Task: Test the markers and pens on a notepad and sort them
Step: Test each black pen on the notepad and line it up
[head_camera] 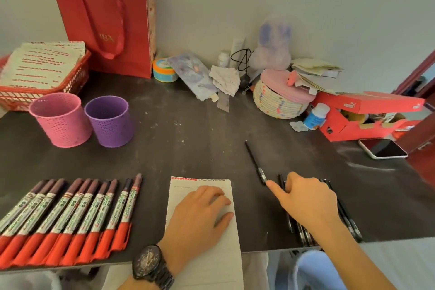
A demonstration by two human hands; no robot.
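A white lined notepad (186, 187) lies at the table's front edge, and my left hand (200, 214) rests flat on it. Several red-capped markers (70, 216) lie in a row to its left. One black pen (255, 162) lies apart on the dark table. My right hand (308, 202) hovers over a group of several black pens (348, 216), its index finger stretched out so the tip touches the near end of the lone pen. A pink mesh cup (61, 120) and a purple mesh cup (109, 121) stand at the back left.
A red basket of papers (35, 92) and a red paper bag (106, 23) stand at the far left. A woven basket with a pink lid (280, 99), a red shoebox (367, 115), a phone (383, 148) and small clutter line the back right against the wall.
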